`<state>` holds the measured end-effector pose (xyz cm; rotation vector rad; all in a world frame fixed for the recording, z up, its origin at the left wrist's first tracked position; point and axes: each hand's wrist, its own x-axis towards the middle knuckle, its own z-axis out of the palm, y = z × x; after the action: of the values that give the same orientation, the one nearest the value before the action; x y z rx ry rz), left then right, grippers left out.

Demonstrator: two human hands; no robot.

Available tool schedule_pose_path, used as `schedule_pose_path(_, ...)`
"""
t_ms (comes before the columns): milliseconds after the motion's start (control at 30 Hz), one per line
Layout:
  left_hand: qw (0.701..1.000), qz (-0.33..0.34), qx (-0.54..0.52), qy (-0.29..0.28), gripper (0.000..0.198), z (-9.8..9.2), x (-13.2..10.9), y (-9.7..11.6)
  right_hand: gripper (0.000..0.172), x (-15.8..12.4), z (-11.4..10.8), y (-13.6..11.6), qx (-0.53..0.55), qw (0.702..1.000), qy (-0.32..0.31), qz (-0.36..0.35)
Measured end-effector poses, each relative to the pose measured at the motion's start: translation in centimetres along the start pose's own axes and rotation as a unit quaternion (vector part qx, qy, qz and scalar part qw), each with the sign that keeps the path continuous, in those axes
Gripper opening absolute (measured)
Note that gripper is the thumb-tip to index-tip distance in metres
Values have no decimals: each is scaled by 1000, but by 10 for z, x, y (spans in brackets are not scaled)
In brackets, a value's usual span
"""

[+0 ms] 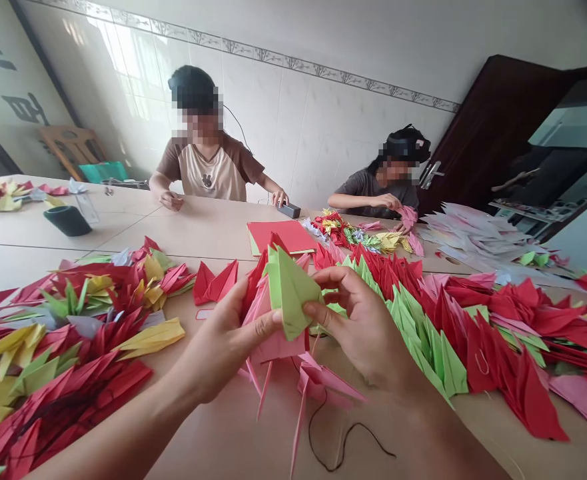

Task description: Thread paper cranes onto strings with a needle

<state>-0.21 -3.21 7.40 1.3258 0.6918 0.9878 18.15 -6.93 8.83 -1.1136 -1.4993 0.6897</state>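
Observation:
Between my hands is a light green origami piece (293,297), folded to points. My left hand (238,327) is closed on it, thumb along its lower left edge; red and pink folded paper also lies against those fingers. My right hand (358,320) pinches the green piece's right side between thumb and bent fingers. Just below are pink origami pieces (278,347) with thin pointed ends, partly hidden by my hands. A loose pink origami piece (320,380) lies nearer me, beside a dark thread (340,453) curling on the table.
Heaped folded papers (63,327) cover the table's left; rows of green (423,333) and red pieces (503,367) lie at right. Beyond are red paper sheets (280,237), a dark green cylinder (67,220) and white paper pieces (473,233). Two people sit opposite, one holding pink paper (407,217).

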Motion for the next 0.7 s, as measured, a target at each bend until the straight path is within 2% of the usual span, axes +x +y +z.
schedule_pose_path(167, 989, -57, -139, -4, 39, 1, 3, -2, 18, 3, -3, 5, 124, 990, 20, 60)
schedule_pose_path(300, 966, -112, -226, 59, 22, -2, 7, 2, 27, 9, -9, 8, 263, 961, 72, 53)
schedule_pose_path(367, 954, -132, -260, 70, 12, -5, 8, 4, 28, 13, -14, 11, 258, 956, 138, 31)
schedule_pose_path(433, 944, -146, -291, 52, 14, -7, 8, 5, 29, 16, -17, 14, 173, 965, 196, 9)
schedule_pose_path(467, 941, -151, -300, 40, 19, -7, 8, 5, 30, 16, -16, 15, 122, 971, 204, 7)
schedule_pose_path(500, 940, -154, -302, 30, 26, -7, 7, 6, 30, 16, -14, 16, 82, 978, 194, 13)
schedule_pose_path(567, 943, -151, -294, 25, 38, -6, 5, 7, 29, 13, -7, 17, 56, 990, 127, 37)
schedule_pose_path(633, 949, -146, -276, 35, 46, -4, 4, 8, 26, 9, 2, 15, 84, 994, 57, 47)
schedule_pose_path(700, 954, -146, -259, 38, 46, -4, 3, 9, 22, 5, 8, 13, 117, 992, 23, 35)
